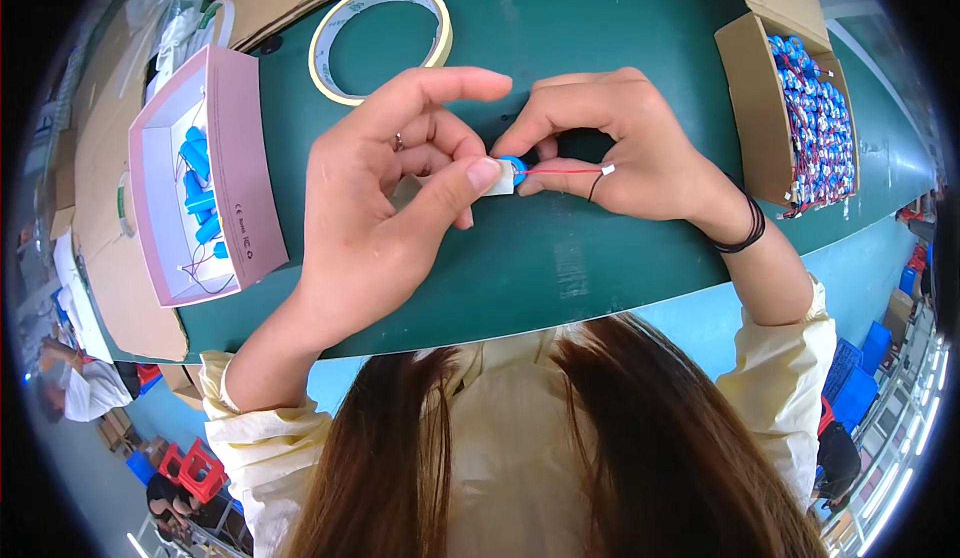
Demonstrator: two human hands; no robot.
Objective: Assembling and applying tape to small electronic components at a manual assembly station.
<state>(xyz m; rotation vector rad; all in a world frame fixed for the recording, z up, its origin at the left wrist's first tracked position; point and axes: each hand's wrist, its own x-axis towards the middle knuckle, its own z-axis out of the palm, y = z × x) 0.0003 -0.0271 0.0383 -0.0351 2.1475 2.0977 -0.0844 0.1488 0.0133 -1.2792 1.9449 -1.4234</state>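
Over the middle of the green table, a small blue battery sits between my two hands, mostly hidden by fingers. A red and a black wire run from it toward my right palm, and a small white connector lies against that hand. My right hand pinches the battery between index finger and thumb. A short cream piece of tape lies at the battery's side. My left hand holds the tape under its thumb, other fingers curled behind and the index finger raised.
A roll of cream masking tape lies behind my left hand. On the left stands a pink box with several loose blue batteries. At the right, a cardboard box is packed with wired blue batteries. Cardboard lines the left edge.
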